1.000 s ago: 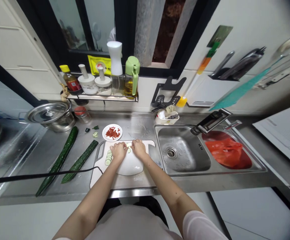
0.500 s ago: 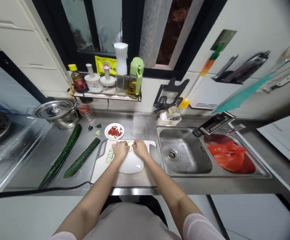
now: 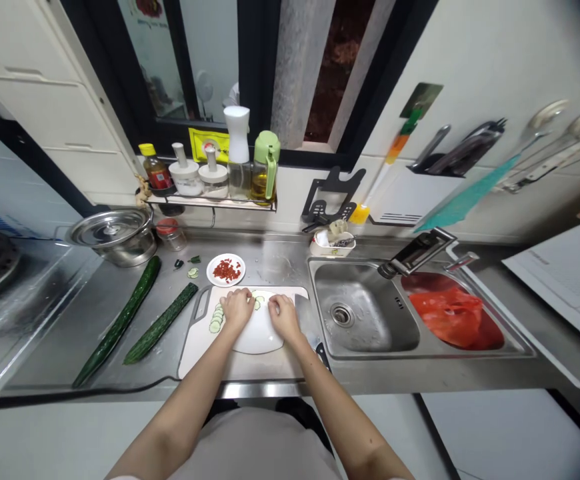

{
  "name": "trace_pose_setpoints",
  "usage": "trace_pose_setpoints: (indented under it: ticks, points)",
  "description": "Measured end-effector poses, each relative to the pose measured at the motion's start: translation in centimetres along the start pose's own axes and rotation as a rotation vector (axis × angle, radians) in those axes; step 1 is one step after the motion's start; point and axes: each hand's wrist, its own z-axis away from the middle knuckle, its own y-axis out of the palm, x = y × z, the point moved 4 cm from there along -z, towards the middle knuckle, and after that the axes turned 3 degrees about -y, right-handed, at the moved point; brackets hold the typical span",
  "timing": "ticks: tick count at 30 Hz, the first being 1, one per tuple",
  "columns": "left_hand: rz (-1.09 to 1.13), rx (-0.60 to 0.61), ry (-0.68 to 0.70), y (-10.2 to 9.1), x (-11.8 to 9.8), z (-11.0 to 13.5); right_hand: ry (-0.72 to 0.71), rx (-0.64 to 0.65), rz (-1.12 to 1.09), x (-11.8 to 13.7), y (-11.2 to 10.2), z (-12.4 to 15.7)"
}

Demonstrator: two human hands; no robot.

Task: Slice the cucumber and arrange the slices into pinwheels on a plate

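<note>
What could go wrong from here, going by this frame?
The knife lies close to the right forearm; a sideways move might bump it.

The left hand is right beside the row of cucumber slices on the cutting board; it could scatter them.

The small dish of red pieces sits close behind the board; a forward reach might tip it.
</note>
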Motion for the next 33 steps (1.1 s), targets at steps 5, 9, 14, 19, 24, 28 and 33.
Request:
trace_pose_setpoints:
  ticks: [5, 9, 14, 19, 24, 28, 33]
  points:
    - [0.115, -0.05, 0.002, -1.0, 0.9, 1.9, 0.03, -0.067, -0.097, 0.1, -0.2, 2.8]
    - [0.164, -0.057, -0.011, -1.7, 3.5, 3.9, 0.024, -0.082, -0.14, 0.7, -0.2, 4.9]
    - [0.168, -0.073, -0.065, -2.2, 8.2, 5.8, 0.02, -0.068, -0.147, 1.5, -0.3, 7.1]
    - [0.13, -0.065, -0.192, -1.9, 12.2, 7.2, 0.004, -0.098, -0.124, 1.6, -0.7, 8.0]
    - [0.072, -0.058, -0.214, -1.2, 13.4, 7.6, 0.01, -0.118, -0.111, 1.4, -1.0, 8.1]
    - [0.02, -0.046, -0.2, -0.9, 13.1, 7.5, 0.027, -0.113, -0.111, 1.4, -1.1, 8.4]
    - [0.001, -0.043, -0.192, -0.9, 12.7, 7.5, 0.038, -0.116, -0.123, 1.4, -1.3, 9.1]
